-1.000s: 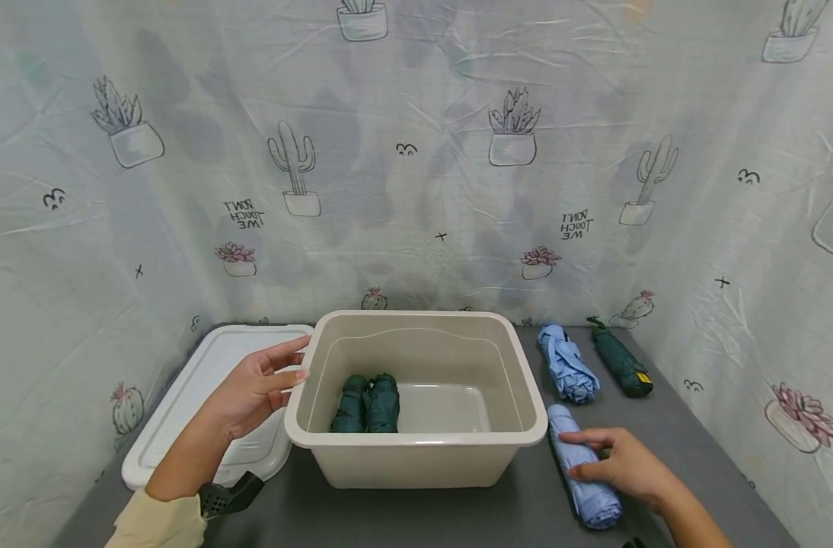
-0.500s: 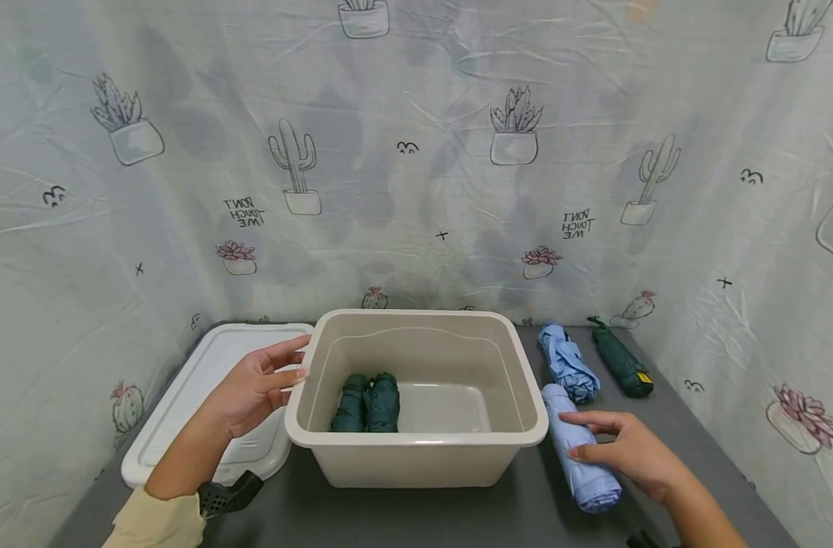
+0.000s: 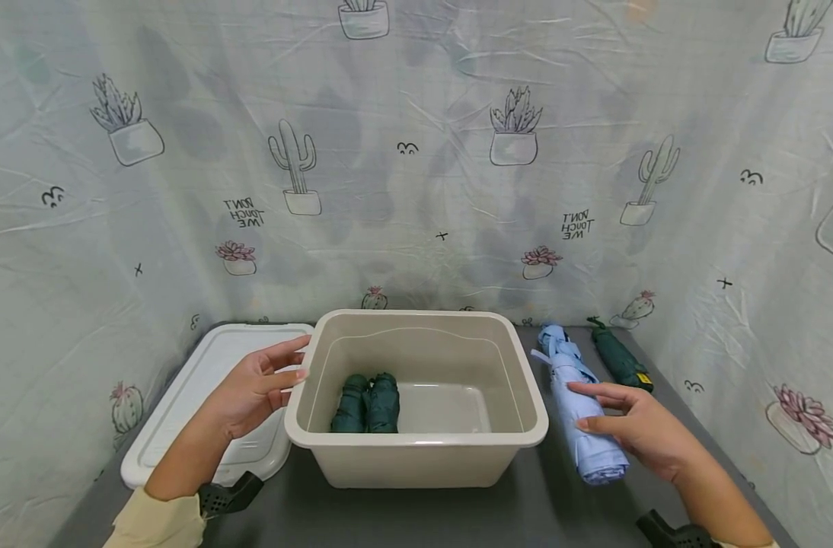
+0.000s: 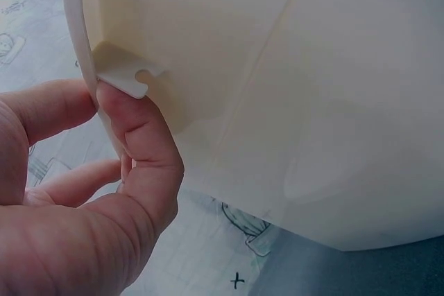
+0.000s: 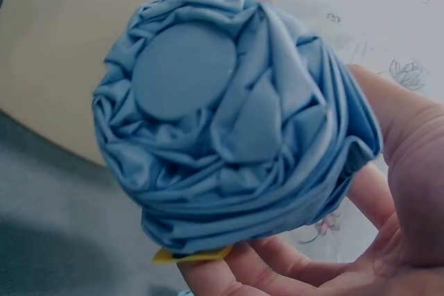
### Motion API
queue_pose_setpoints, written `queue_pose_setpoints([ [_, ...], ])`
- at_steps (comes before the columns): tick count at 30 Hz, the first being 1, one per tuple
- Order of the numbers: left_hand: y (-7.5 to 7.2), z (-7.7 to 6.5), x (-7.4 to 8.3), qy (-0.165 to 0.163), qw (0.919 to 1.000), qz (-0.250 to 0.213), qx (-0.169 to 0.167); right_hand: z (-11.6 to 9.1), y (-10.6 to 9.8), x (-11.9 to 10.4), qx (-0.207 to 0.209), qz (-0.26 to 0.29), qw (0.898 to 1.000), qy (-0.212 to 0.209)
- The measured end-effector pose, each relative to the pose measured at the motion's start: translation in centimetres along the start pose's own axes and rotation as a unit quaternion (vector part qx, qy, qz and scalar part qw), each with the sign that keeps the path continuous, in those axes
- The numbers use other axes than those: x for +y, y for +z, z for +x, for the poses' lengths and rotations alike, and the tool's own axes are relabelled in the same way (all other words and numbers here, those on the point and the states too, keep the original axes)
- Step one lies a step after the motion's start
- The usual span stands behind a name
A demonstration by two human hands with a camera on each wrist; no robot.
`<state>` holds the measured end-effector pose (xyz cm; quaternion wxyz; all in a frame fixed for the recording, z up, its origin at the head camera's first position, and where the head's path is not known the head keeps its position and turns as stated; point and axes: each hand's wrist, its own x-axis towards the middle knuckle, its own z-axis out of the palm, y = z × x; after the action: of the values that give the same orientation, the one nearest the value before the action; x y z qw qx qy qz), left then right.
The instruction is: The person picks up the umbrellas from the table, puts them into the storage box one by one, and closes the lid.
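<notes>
My left hand (image 3: 255, 392) holds the left rim of a beige plastic bin (image 3: 419, 464); the left wrist view shows its thumb tucked under the rim and fingers on the outside. Inside the bin, two dark green folded umbrellas (image 3: 384, 405) lie side by side at the left. To the right of the bin, my right hand (image 3: 652, 430) grips a light blue folded umbrella (image 3: 598, 457), which seems raised off the table. Its round end cap (image 5: 184, 71) faces the right wrist camera. A second light blue folded umbrella (image 3: 556, 341) lies behind, partly covered by the held one.
Another dark green folded umbrella (image 3: 620, 354) with a yellow tag lies at the far right. A white lid (image 3: 204, 396) rests left of the bin, partly behind my left forearm. A cactus-print curtain (image 3: 416, 190) encloses the grey table (image 3: 416, 521).
My right hand has taken the light blue umbrella up from the table, moving it away from me and slightly right, in front of the other blue one. My left hand has stayed still.
</notes>
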<state>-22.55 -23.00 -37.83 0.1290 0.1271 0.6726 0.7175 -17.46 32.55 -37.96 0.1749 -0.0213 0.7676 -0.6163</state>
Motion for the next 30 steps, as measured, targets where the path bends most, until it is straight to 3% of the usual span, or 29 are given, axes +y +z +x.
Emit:
queue_pose_setpoints([
  [13, 0.0, 0.1, -0.2, 0.001, 1.0, -0.003, -0.004, -0.1, -0.4, -3.8, -0.027, 0.032, 0.998, -0.043],
  [19, -0.1, 0.1, -0.2, 0.004, 0.9999, -0.008, -0.006, 0.4, 0.4, -5.5, -0.049, 0.032, 0.997, -0.056],
  [30, -0.1, 0.1, -0.2, 0.0, 1.0, -0.01, 0.003, 1.5, 2.7, -8.1, -0.066, 0.032, 0.996, -0.043],
])
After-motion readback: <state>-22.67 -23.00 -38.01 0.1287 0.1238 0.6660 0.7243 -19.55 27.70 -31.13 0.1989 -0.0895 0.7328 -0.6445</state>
